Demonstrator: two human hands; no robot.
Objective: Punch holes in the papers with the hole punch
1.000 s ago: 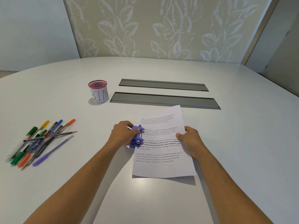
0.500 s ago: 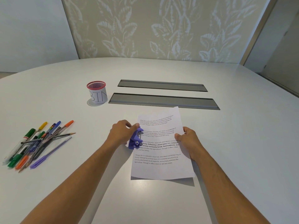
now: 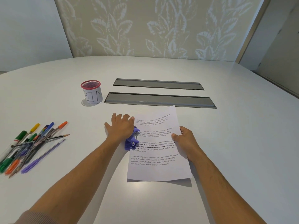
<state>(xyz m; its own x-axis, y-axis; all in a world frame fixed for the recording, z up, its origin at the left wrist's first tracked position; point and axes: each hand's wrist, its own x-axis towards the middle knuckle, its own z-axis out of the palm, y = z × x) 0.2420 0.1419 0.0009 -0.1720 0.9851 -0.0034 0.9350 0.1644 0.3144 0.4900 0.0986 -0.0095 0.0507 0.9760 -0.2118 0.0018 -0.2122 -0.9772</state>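
A printed white paper lies on the white table, its left edge slid into a small purple hole punch. My left hand rests flat on top of the punch with the fingers spread, the palm over the lever. My right hand pinches the paper's right edge between thumb and fingers. Most of the punch is hidden under the left palm.
A red mesh cup labelled BIN stands at the back left. Several pens, markers and a pencil lie in a heap at the left. Two grey recessed slots run across the table behind the paper.
My left hand has opened from a curled grip around the punch to a flat palm with spread fingers on top of it. The right hand and paper have stayed in place.
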